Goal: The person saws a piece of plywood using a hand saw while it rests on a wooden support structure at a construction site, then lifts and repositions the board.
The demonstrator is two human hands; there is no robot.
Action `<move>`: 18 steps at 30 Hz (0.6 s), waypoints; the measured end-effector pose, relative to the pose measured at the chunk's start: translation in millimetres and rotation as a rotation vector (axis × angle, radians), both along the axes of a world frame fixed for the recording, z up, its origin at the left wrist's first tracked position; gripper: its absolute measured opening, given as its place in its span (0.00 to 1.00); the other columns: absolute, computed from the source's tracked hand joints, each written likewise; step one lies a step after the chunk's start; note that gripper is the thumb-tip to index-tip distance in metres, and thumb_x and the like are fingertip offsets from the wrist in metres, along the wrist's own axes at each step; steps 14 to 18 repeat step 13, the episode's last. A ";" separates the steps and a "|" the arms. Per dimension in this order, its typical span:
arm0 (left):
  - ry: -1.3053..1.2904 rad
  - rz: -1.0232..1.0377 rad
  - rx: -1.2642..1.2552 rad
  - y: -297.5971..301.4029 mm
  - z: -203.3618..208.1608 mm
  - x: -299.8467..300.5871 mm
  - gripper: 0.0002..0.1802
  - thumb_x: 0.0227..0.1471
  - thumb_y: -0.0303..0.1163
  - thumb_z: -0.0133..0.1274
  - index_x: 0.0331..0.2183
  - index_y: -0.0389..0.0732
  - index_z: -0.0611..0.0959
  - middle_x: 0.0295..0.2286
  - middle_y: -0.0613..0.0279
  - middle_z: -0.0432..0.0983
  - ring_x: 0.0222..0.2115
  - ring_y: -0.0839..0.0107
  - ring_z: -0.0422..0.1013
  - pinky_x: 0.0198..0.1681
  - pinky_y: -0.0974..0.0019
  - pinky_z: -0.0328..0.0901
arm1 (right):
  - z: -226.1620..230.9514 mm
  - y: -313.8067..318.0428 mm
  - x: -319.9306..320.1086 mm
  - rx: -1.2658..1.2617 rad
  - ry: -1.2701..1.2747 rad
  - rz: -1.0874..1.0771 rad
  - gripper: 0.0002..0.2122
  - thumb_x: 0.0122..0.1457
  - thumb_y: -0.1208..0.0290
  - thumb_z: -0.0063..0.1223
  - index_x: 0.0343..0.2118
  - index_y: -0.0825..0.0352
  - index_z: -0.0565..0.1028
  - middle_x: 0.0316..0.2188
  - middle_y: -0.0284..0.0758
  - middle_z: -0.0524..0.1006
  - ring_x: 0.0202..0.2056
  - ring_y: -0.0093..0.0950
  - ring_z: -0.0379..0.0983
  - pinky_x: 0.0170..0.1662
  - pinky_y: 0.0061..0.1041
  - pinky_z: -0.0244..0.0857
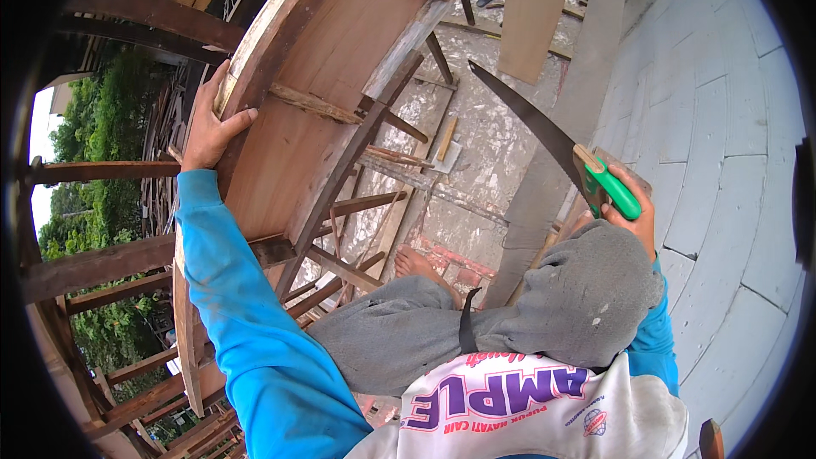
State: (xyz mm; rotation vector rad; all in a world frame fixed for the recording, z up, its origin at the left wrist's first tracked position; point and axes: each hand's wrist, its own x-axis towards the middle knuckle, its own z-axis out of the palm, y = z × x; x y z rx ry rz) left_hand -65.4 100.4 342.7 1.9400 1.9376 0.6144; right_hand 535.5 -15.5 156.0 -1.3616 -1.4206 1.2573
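A handsaw [537, 124] with a dark blade and a green handle is in my right hand [643, 214], beside my raised knee. Its blade points away and to the left, apart from any wood. At the left, my left hand [210, 129] grips the outer edge of a wooden frame [263, 34], thumb on the inner side and fingers over the rim. The frame is tilted and backed by a light brown panel [319, 59]. A rough crosspiece [314, 104] spans it. The fingers behind the rim are partly hidden.
A grey plank wall [714, 136] rises at the right. A pale board [535, 13] stands farther off. Wooden legs and bars [340, 268] lie below the frame, near my bare foot [416, 265]. A small wooden strip [447, 138] rests on the worn floor [476, 195].
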 end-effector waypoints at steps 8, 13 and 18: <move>0.056 0.011 0.097 -17.3 16.5 -4.7 0.59 0.27 0.44 0.67 0.64 0.40 0.65 0.53 0.50 0.64 0.56 0.55 0.63 0.62 0.56 0.55 | -18.7 -22.7 27.0 0.338 -0.303 -0.366 0.28 0.51 0.80 0.59 0.59 0.63 0.72 0.45 0.42 0.80 0.43 0.31 0.80 0.43 0.27 0.72; 0.078 0.029 0.057 -1.6 -0.4 13.6 0.57 0.27 0.41 0.64 0.64 0.46 0.66 0.57 0.54 0.64 0.60 0.50 0.61 0.66 0.56 0.53 | -67.4 -44.6 78.2 0.497 -0.627 -0.388 0.30 0.50 0.80 0.58 0.59 0.61 0.71 0.52 0.46 0.77 0.50 0.42 0.77 0.52 0.32 0.72; 0.078 0.029 0.057 -1.6 -0.4 13.6 0.57 0.27 0.41 0.64 0.64 0.46 0.66 0.57 0.54 0.64 0.60 0.50 0.61 0.66 0.56 0.53 | -67.4 -44.6 78.2 0.497 -0.627 -0.388 0.30 0.50 0.80 0.58 0.59 0.61 0.71 0.52 0.46 0.77 0.50 0.42 0.77 0.52 0.32 0.72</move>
